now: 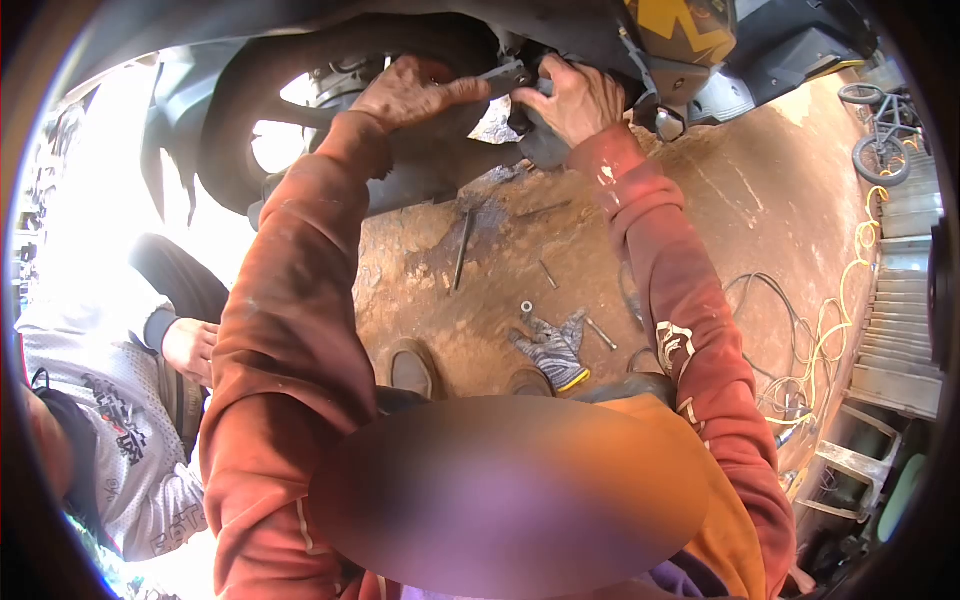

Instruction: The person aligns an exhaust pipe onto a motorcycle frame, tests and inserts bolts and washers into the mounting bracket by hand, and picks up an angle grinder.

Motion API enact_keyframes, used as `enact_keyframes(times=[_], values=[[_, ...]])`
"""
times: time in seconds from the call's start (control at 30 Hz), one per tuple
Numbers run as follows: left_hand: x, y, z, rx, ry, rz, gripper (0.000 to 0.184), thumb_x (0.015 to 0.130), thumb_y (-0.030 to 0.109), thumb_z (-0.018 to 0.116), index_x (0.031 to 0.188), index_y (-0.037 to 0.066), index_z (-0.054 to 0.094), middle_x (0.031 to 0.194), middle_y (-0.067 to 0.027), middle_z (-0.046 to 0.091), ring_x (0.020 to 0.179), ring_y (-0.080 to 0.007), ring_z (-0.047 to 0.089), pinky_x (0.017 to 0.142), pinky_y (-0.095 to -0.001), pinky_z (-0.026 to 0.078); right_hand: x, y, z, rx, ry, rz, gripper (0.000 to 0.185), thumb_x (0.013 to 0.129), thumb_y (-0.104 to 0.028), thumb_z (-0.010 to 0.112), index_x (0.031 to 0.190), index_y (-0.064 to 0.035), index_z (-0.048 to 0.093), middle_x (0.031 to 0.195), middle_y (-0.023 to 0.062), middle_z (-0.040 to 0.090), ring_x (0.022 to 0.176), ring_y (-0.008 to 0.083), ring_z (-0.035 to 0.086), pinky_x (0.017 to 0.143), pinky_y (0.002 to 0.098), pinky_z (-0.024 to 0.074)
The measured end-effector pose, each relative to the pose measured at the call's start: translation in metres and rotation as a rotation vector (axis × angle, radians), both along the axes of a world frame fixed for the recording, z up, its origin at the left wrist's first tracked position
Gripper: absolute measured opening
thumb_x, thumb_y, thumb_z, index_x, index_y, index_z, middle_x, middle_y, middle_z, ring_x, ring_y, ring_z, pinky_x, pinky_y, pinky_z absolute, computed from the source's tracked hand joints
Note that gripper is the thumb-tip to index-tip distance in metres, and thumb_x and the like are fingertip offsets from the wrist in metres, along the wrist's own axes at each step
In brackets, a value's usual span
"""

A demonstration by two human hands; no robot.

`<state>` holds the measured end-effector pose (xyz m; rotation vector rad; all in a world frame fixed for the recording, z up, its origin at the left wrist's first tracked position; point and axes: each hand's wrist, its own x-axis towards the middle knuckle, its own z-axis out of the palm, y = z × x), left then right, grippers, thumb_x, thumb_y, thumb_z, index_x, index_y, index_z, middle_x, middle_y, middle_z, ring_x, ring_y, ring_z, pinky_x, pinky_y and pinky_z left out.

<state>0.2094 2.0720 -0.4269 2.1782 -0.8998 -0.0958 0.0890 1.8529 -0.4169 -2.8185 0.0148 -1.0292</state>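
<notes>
Red-sleeved, the left hand is touching a grey bar, the right hand is curling over a dark motorcycle part; whether they're gripping, I cannot tell.

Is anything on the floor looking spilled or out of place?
Yes: a dark patch beside the long rod contrasts with the brown floor, perhaps spilled fluid; I cannot confirm. A work glove lies loose near the shoes, while the left hand and right hand are bare.

Arms pointing toward upper centre
Left hand is holding its thumb out; right hand is showing its back.
</notes>
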Motion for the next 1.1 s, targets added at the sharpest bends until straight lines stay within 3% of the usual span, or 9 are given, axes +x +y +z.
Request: enact_keyframes(times=[0.1,0.17,0.23,0.33,0.57,0.77,0.87,1.03,1.1], values=[[0.005,0.006,0.023,-0.019,0.265,0.018,0.045,0.086,0.044,0.066,0.102,0.001,0.07,0.095,-0.0133,0.068,0.085,-0.0257,0.065,0.074,-0.0365,0.052,-0.02,-0.007,0.002,0.085,0.151,-0.011,0.035,0.074,-0.038,0.077,0.087,-0.0091,0.063,0.07,0.0109,0.067,0.067,0.0373,0.064,0.062,0.0471,0.0513],[0.015,0.009,0.024,-0.533,1.086,0.0,0.047,0.092,0.038,0.059,0.114,-0.004,0.062,0.096,-0.0138,0.066,0.086,-0.0264,0.062,0.071,-0.0331,0.052,-0.033,-0.001,0.003,0.12,0.149,0.028,0.028,0.077,-0.033,0.075,0.083,-0.0085,0.063,0.066,0.0108,0.066,0.063,0.0346,0.064,0.06,0.0422,0.0513],[-0.023,0.012,0.065,-0.396,0.866,-0.123,0.058,0.096,0.04,0.051,0.124,-0.011,0.049,0.103,-0.0203,0.062,0.088,-0.0316,0.061,0.076,-0.035,0.054,-0.042,0.008,-0.001,0.524,0.106,0.183,0.019,0.081,-0.022,0.075,0.082,-0.0058,0.065,0.06,0.007,0.064,0.058,0.0174,0.065,0.054,0.0295,0.0498],[-0.04,0.003,0.075,-0.722,1.375,-0.157,0.08,0.097,0.053,0.04,0.128,-0.021,0.034,0.113,-0.0351,0.051,0.104,-0.0401,0.057,0.092,-0.0492,0.052,-0.048,0.031,0.017,0.598,0.038,0.318,0.013,0.083,-0.014,0.072,0.089,-0.0043,0.066,0.074,0.007,0.066,0.066,0.0138,0.065,0.058,0.0268,0.0501],[-0.044,-0.012,0.062,-0.724,1.347,-0.402,0.097,0.094,0.066,0.029,0.137,-0.021,0.022,0.122,-0.0349,0.048,0.114,-0.0359,0.055,0.09,-0.0398,0.054,-0.034,0.057,0.02,0.578,-0.04,0.416,0.022,0.078,-0.011,0.074,0.098,-0.0055,0.067,0.085,0.0064,0.063,0.07,0.0213,0.064,0.062,0.0305,0.0516],[-0.043,-0.007,0.056,-0.709,1.396,-0.345,0.104,0.091,0.07,0.033,0.141,-0.019,0.014,0.131,-0.0316,0.045,0.111,-0.0316,0.057,0.091,-0.0387,0.052,-0.025,0.058,0.009,0.562,-0.01,0.472,0.021,0.081,-0.001,0.071,0.101,0.0,0.067,0.082,0.0054,0.06,0.069,0.0123,0.061,0.059,0.0256,0.0496],[-0.045,-0.004,0.06,-0.679,1.491,-0.35,0.103,0.091,0.069,0.035,0.142,-0.017,0.014,0.131,-0.0305,0.047,0.109,-0.0296,0.058,0.091,-0.0392,0.051,-0.025,0.062,0.013,0.7,0.022,0.478,0.02,0.079,0.0,0.072,0.099,-0.0007,0.067,0.083,0.0061,0.06,0.072,0.014,0.064,0.061,0.0259,0.0506],[-0.041,-0.002,0.05,-0.654,1.439,-0.374,0.099,0.093,0.067,0.033,0.142,-0.016,0.013,0.123,-0.0256,0.055,0.102,-0.0265,0.062,0.084,-0.0349,0.055,-0.024,0.062,0.005,0.335,-0.208,0.513,0.015,0.08,-0.008,0.07,0.094,-0.0077,0.065,0.088,0.005,0.062,0.072,0.0266,0.065,0.063,0.0359,0.0535],[-0.052,-0.001,0.041,-0.746,1.561,-0.33,0.076,0.097,0.048,0.045,0.138,-0.015,0.03,0.12,-0.0227,0.058,0.096,-0.0256,0.065,0.081,-0.0318,0.057,-0.025,0.058,-0.002,0.42,-0.151,0.464,0.01,0.081,-0.007,0.069,0.09,-0.0068,0.065,0.086,0.0059,0.062,0.072,0.026,0.066,0.061,0.0333,0.0534]])
